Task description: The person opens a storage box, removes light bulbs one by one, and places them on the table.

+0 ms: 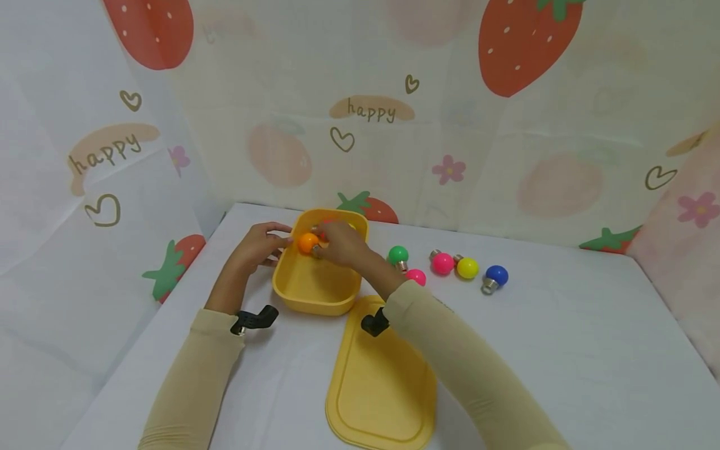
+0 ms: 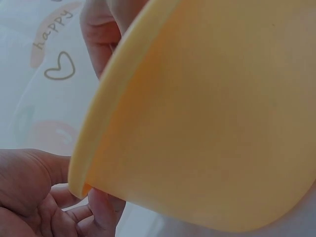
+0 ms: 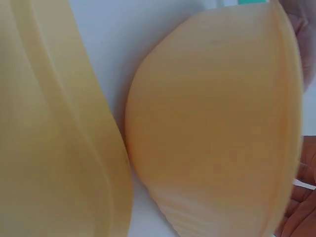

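A yellow plastic box [image 1: 315,306] stands on the table with its top uncovered. My left hand [image 1: 257,247] grips its left rim, and the fingers and thumb [image 2: 102,210] show close about that rim in the left wrist view. Inside the box, my right hand [image 1: 343,244] pinches an orange light bulb [image 1: 308,243] by its metal base. Something red [image 1: 327,227] and a bit of yellow show behind the right hand, mostly hidden. The box wall hides the bulbs in both wrist views.
A yellow lid [image 1: 382,387] lies flat in front of the box, under the right forearm. Right of the box lie a green bulb [image 1: 398,255], two pink bulbs [image 1: 442,264], a yellow bulb [image 1: 467,268] and a blue bulb [image 1: 497,275]. Printed cloth walls enclose the table.
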`<state>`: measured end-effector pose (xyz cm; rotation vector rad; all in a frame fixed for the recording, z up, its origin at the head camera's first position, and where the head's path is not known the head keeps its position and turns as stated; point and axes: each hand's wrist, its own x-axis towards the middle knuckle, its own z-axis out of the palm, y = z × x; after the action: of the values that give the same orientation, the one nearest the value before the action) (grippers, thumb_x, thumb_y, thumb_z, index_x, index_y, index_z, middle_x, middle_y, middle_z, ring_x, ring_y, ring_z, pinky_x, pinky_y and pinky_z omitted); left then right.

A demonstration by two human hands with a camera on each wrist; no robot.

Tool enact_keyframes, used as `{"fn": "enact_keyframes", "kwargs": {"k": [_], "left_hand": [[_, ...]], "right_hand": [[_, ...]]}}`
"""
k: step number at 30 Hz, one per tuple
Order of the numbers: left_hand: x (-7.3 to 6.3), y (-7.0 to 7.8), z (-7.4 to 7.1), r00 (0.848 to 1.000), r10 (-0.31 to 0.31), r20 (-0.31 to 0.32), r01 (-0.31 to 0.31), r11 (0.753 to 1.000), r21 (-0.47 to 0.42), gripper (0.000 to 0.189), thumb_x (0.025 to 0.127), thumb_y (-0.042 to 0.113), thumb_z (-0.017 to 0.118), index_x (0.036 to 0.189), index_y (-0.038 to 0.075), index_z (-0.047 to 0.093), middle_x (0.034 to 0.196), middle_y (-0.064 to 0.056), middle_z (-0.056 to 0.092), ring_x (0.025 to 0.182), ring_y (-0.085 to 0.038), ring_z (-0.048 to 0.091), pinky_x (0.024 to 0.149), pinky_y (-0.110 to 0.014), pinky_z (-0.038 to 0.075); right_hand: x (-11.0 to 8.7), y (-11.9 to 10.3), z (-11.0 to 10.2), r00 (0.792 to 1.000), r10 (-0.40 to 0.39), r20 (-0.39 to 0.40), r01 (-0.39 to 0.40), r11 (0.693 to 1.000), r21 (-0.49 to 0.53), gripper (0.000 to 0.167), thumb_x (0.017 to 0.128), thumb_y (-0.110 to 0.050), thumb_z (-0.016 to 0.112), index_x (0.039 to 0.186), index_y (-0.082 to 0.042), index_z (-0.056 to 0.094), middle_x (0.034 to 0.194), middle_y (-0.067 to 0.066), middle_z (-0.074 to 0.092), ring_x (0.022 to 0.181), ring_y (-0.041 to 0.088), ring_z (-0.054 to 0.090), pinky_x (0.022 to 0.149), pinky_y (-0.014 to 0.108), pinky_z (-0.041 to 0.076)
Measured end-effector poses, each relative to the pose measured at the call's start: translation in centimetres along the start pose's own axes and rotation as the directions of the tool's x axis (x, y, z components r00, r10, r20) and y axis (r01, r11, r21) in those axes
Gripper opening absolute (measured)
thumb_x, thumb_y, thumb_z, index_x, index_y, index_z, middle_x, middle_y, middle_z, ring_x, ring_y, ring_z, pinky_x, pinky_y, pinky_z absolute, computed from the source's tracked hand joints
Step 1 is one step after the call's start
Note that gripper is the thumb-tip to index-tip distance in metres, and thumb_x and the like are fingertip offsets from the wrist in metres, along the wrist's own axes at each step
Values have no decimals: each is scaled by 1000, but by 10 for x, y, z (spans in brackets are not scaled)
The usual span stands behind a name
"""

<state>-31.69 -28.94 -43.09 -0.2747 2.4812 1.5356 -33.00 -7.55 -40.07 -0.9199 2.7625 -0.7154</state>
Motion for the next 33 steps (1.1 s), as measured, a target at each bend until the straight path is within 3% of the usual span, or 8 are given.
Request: {"fn": "enact_keyframes", "kwargs": {"k": [9,16,27,33], "left_hand": [[0,-1,1,1000,0,-2,0,1000,4,49,100,26,65,145,10,51,125,-19,63,95,-27,62,76,-32,60],[1,0,1,1000,-2,-9,2,1000,-3,49,99,26,66,144,11,52,125,-19,64,95,-27,62,75,-32,60],[-2,-1,1,1000,5,-8,-5,1000,-3,48,100,25,65,144,10,52,127,-20,64,94,-27,62,73,-30,60],[-1,-1,0,1000,15,-7,-15,1000,1,49,100,25,65,144,10,51,127,-19,64,96,-27,62,75,-31,60]], "right_hand": [[7,1,12,997,71,16,-71,996,-47,52,97,-21,70,146,-10,54,141,5,59,124,22,55,110,35,43],[8,1,16,996,91,15,-91,996,-7,52,97,-17,70,145,-9,53,136,7,61,116,22,57,106,36,47],[13,2,26,994,100,31,-98,993,-70,57,97,-18,70,150,-16,49,147,3,56,130,21,53,112,39,42],[15,0,27,997,81,17,-79,991,-108,54,97,-19,70,147,-14,51,140,3,60,123,21,57,108,38,46]]}}
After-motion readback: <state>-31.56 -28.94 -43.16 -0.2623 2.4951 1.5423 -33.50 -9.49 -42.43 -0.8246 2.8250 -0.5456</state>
